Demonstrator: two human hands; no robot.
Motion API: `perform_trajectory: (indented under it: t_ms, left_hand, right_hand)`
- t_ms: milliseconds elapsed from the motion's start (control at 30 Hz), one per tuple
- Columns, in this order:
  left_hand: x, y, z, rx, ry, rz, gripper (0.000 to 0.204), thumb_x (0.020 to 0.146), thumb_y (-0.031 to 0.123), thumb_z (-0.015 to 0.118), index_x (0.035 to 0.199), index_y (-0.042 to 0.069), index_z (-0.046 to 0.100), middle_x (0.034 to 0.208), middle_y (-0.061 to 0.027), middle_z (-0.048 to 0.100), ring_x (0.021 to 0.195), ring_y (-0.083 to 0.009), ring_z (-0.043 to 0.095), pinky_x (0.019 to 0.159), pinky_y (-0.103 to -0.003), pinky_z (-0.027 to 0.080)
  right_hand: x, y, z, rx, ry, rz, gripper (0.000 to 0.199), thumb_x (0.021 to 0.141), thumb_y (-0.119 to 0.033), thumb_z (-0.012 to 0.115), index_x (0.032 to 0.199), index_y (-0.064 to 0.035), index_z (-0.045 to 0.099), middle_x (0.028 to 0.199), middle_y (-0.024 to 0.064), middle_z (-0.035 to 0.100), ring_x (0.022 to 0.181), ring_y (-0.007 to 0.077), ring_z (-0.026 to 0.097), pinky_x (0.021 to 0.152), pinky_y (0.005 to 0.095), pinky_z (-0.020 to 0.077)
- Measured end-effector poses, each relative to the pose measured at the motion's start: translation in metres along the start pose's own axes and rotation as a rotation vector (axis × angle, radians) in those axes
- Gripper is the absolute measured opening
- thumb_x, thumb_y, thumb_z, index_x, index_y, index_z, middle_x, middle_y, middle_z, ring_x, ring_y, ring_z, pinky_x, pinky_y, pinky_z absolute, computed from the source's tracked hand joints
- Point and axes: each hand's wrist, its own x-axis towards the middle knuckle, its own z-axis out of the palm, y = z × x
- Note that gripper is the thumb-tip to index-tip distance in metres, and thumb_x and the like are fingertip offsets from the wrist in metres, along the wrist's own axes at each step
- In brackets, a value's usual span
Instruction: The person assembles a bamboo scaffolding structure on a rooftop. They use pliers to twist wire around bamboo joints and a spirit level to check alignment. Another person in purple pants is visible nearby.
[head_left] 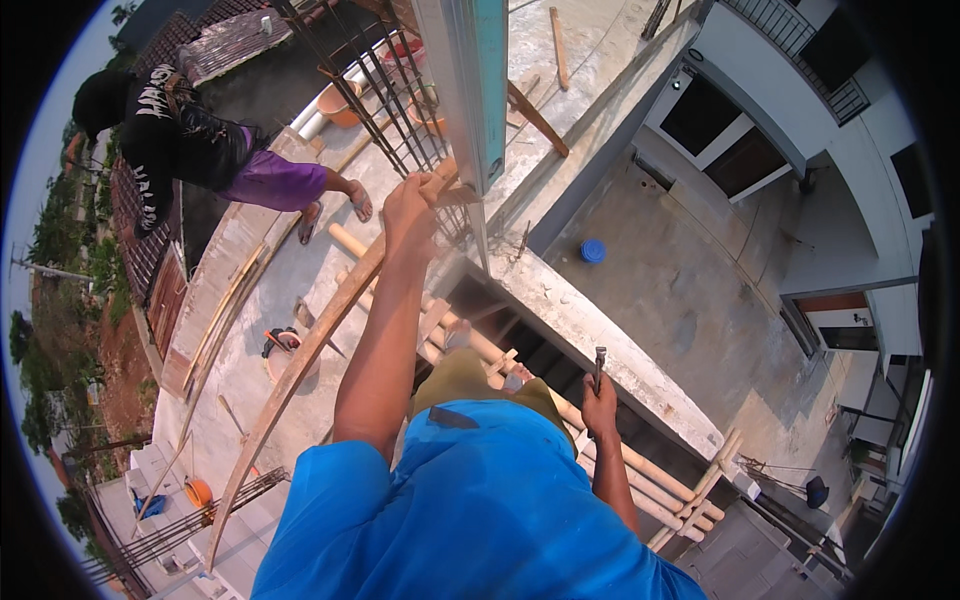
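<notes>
My left hand (412,205) is raised and closed around the upper end of a long wooden batten (320,330), which slants down to the lower left. Right beside that hand stands a tall column form (475,90), grey on one face and teal on the other. My right hand (602,408) hangs lower, at the right, closed on what looks like a hammer (600,362). Its dark metal head sticks up above the fingers; the rest of the handle is hidden.
Beneath me lies a platform of bamboo poles (640,475) over a dark gap. A concrete ledge (620,350) drops to a courtyard with a blue bucket (593,251). Rebar (370,90) rises at upper left, near another person (200,150). A pink bucket (290,360) stands left.
</notes>
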Motion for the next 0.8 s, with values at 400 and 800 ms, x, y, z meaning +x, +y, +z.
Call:
perform_trajectory:
  t_ms: [400,800]
  left_hand:
    - [0.035,0.146,-0.094,0.393,-0.196,0.513,0.038,0.114,0.034,0.056,0.115,0.001,0.075,0.075,0.0076,0.050,0.069,-0.0048,0.039,0.063,-0.022,0.034]
    - [0.142,0.074,-0.204,1.563,-0.405,0.519,0.034,0.109,0.028,0.060,0.116,-0.002,0.074,0.084,-0.0176,0.074,0.073,-0.0337,0.070,0.072,-0.044,0.054]
  right_hand:
    - [0.013,0.005,0.017,-0.021,0.052,0.087,0.033,0.108,-0.032,0.057,0.106,0.0009,0.061,0.091,0.0270,0.066,0.086,0.0457,0.065,0.078,0.0494,0.0493]
    - [-0.023,0.105,0.106,-0.108,0.005,0.402,0.040,0.104,-0.033,0.059,0.113,0.0050,0.066,0.109,0.0332,0.070,0.104,0.0489,0.067,0.093,0.0508,0.0510]
